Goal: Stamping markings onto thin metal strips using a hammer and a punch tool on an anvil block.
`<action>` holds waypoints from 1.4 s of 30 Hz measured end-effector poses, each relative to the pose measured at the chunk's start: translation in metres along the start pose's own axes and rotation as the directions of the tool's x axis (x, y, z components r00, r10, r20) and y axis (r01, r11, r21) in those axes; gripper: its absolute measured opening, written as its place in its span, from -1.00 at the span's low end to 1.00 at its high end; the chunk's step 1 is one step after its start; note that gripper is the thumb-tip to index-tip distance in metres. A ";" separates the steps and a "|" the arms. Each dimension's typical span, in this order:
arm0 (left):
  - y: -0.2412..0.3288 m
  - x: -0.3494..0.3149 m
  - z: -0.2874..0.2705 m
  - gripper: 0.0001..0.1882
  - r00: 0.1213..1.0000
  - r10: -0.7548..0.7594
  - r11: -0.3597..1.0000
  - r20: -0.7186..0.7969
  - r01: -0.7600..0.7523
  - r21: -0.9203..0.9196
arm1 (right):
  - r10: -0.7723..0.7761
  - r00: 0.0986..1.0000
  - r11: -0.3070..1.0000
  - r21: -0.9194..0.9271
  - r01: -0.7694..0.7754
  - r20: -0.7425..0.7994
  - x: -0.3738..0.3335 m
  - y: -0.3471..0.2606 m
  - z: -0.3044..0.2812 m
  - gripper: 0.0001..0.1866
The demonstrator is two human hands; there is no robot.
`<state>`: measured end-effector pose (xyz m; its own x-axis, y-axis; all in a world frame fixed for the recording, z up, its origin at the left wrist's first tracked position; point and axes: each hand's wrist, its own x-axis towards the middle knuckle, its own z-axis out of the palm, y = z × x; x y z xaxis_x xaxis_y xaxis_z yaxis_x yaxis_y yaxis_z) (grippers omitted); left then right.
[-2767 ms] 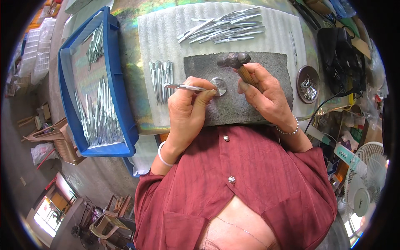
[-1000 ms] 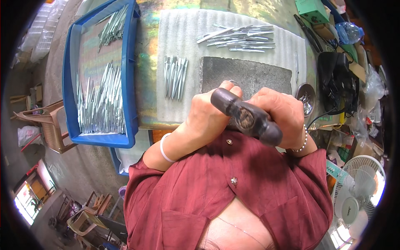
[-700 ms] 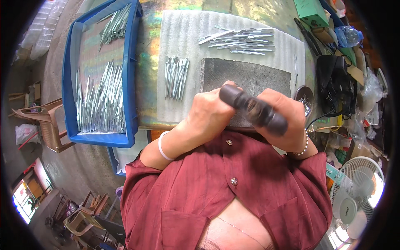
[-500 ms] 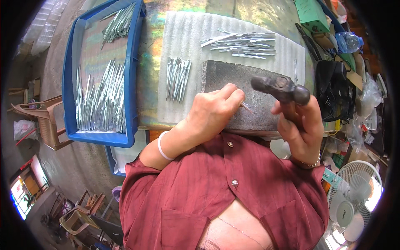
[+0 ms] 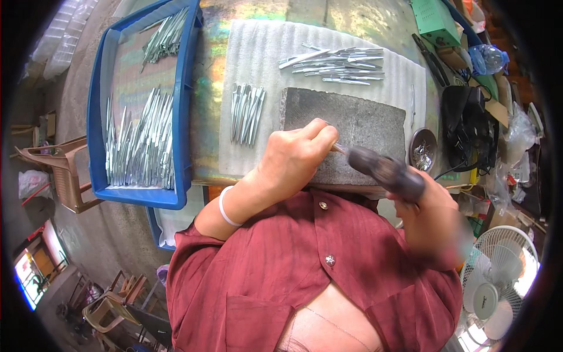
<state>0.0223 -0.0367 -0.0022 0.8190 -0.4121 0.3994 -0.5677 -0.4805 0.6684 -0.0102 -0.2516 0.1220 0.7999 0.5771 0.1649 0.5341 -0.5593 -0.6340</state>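
Note:
My left hand (image 5: 296, 152) is closed in a pinch over a dark grey stone-like block (image 5: 363, 126). Between its fingers is a slim metal strip (image 5: 338, 148), only whose tip shows. My right hand (image 5: 431, 196), slightly blurred, grips a hammer (image 5: 387, 173) with a dark head; its handle is mostly hidden. The hammer head is over the block's right part, close beside the strip's tip; contact cannot be made out. On the white foam sheet (image 5: 252, 58), a bundle of pointed silver strips (image 5: 246, 114) lies left of the block, and a looser pile (image 5: 337, 63) lies beyond it.
A blue tray (image 5: 189, 100) with many silver strips stands at the left. Right of the block is a small round dish (image 5: 422, 149) with shiny bits. Farther right are a black bag (image 5: 463, 123), a plastic bottle (image 5: 489, 58), a green box (image 5: 435, 22) and a fan (image 5: 498, 287).
The hammer has come down and toward me, its head now nearer the strip's tip. My right hand has lowered, uncovering the small dish. The left hand keeps its pinch.

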 end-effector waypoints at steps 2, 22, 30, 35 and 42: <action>-0.004 0.003 -0.002 -0.87 1.000 0.021 0.999 0.005 -0.021 -0.034 | -0.030 0.998 0.989 0.145 0.038 -0.052 -0.024 -0.012 -0.026 -0.46; -0.004 0.002 -0.006 -0.88 0.987 -0.159 0.924 0.035 0.161 -0.348 | 0.116 0.980 0.993 -0.007 -0.119 -0.160 -0.002 0.000 -0.004 -0.58; 0.005 0.001 -0.034 -0.81 0.852 -0.429 -0.174 0.301 0.249 -0.953 | 0.273 0.937 0.939 -0.149 -0.308 -0.217 -0.001 0.069 0.053 -0.52; 0.005 0.000 -0.030 -0.80 0.832 -0.427 -0.270 0.355 0.257 -0.928 | 0.306 0.929 0.907 -0.234 -0.351 -0.208 -0.004 0.080 0.066 -0.50; 0.008 0.003 -0.026 -0.83 0.805 -0.462 -0.148 0.372 0.344 -0.927 | 0.292 0.950 0.872 -0.377 -0.312 -0.109 -0.005 0.072 0.064 -0.45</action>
<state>0.0227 -0.0217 0.0205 0.8906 -0.3976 -0.2208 0.4428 0.6474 0.6203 0.0066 -0.2567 0.0265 0.9460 0.3198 0.0536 0.3197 -0.8919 -0.3198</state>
